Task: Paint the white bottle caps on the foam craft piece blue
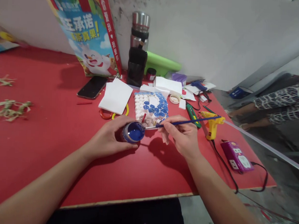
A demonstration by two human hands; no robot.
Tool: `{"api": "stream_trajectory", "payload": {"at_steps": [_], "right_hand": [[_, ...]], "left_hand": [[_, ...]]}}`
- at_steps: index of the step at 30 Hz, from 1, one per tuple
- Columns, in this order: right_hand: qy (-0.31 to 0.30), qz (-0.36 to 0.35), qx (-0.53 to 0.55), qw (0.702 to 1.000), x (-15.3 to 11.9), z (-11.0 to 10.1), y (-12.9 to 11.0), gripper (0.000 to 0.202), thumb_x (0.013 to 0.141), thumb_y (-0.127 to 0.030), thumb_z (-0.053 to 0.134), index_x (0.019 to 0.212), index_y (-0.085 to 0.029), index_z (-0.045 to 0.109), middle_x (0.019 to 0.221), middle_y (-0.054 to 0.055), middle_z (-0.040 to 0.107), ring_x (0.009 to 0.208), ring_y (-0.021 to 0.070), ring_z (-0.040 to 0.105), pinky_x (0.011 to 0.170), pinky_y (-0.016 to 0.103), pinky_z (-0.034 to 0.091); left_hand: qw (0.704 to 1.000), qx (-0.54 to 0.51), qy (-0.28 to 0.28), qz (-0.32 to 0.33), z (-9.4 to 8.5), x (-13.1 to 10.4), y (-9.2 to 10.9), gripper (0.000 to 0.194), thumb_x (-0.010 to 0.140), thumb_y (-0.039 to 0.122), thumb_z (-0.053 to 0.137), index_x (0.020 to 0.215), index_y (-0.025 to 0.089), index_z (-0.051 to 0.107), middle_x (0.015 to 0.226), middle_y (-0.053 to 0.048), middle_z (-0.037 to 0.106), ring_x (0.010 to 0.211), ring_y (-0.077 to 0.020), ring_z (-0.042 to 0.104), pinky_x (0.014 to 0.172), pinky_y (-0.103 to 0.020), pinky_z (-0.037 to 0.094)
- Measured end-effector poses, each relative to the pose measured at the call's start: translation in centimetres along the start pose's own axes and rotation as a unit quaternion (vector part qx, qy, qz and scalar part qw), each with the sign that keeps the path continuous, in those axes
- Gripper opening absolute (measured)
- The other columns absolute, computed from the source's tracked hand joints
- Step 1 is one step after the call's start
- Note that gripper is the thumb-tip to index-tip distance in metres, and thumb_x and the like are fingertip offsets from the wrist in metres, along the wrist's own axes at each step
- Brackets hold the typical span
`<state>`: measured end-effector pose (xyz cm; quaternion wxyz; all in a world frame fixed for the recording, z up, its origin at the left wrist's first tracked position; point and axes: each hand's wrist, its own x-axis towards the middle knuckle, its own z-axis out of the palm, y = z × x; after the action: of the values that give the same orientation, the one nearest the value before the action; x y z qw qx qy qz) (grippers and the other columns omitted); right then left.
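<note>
My left hand (109, 134) is wrapped around a small jar of blue paint (134, 132), whose open mouth faces up toward me. Between the fingers and thumb of my right hand (181, 134) is a slim blue paintbrush (185, 122); its tip lies at the jar's right rim. Just beyond both hands lies a square panel (152, 107) covered in small rounded pieces. White pieces fill its left side, while blue ones curve over the right and middle. A small red stick-like thing (144, 118) shows at its near part.
White paper (117, 95) overlies scissors with red and yellow handles (120, 112). A phone (92, 87), bottle (137, 52) and printed bag (90, 34) stand or lie behind. At right are a green cutter (192, 115), yellow glue gun (212, 127) and purple power box (237, 157). Another person's legs (282, 100) show far right.
</note>
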<state>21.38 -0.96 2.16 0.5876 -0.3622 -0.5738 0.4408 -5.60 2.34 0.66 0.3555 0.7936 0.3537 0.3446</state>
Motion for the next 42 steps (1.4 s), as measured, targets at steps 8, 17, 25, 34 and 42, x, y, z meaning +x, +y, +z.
{"api": "stream_trajectory", "payload": {"at_steps": [8,17,25,34,42], "right_hand": [[-0.03,-0.04,-0.12,0.992,-0.49,0.37,-0.31,0.019,0.105,-0.032,0.073,0.089,-0.021,0.078,0.067,-0.001,0.072,0.049,0.0107,0.065,0.046,0.024,0.052],[-0.01,-0.044,-0.125,0.991,-0.53,-0.3,-0.26,0.016,0.104,-0.033,0.074,0.093,-0.022,0.077,0.073,-0.001,0.075,0.047,0.0106,0.065,0.045,0.025,0.051],[-0.023,-0.046,-0.132,0.99,-0.71,0.21,-0.1,0.014,0.105,-0.033,0.073,0.097,-0.023,0.078,0.066,-0.003,0.071,0.051,0.0116,0.066,0.047,0.024,0.052],[-0.002,-0.032,-0.09,0.995,-0.66,0.61,-0.38,0.014,0.102,-0.035,0.077,0.096,-0.023,0.078,0.069,-0.002,0.075,0.046,0.0113,0.064,0.043,0.025,0.051],[0.058,-0.007,-0.016,0.998,-0.35,0.11,-0.46,0.02,0.099,-0.042,0.081,0.094,-0.024,0.078,0.073,-0.001,0.078,0.044,0.0107,0.061,0.038,0.024,0.049]], "left_hand": [[1.0,-0.004,-0.007,-0.015,0.06,-0.01,-0.09,0.059,0.08,0.045,0.097,0.13,0.023,0.073,0.121,-0.009,0.077,0.11,-0.0308,0.074,0.095,-0.041,0.059],[0.999,-0.001,-0.01,-0.042,0.05,-0.05,0.23,0.06,0.079,0.047,0.096,0.129,0.022,0.074,0.121,-0.01,0.078,0.11,-0.0328,0.074,0.097,-0.043,0.059],[0.999,0.0,-0.024,-0.037,0.29,-0.13,0.37,0.059,0.081,0.042,0.095,0.132,0.022,0.074,0.127,-0.01,0.079,0.116,-0.0322,0.074,0.1,-0.042,0.059],[1.0,0.006,-0.027,-0.008,0.27,-0.17,0.47,0.06,0.081,0.04,0.096,0.134,0.023,0.073,0.131,-0.011,0.076,0.124,-0.0339,0.071,0.108,-0.045,0.057],[0.996,0.012,-0.079,-0.027,0.09,-0.34,0.12,0.066,0.074,0.042,0.099,0.133,0.026,0.074,0.126,-0.009,0.077,0.117,-0.0351,0.073,0.101,-0.045,0.06]]}}
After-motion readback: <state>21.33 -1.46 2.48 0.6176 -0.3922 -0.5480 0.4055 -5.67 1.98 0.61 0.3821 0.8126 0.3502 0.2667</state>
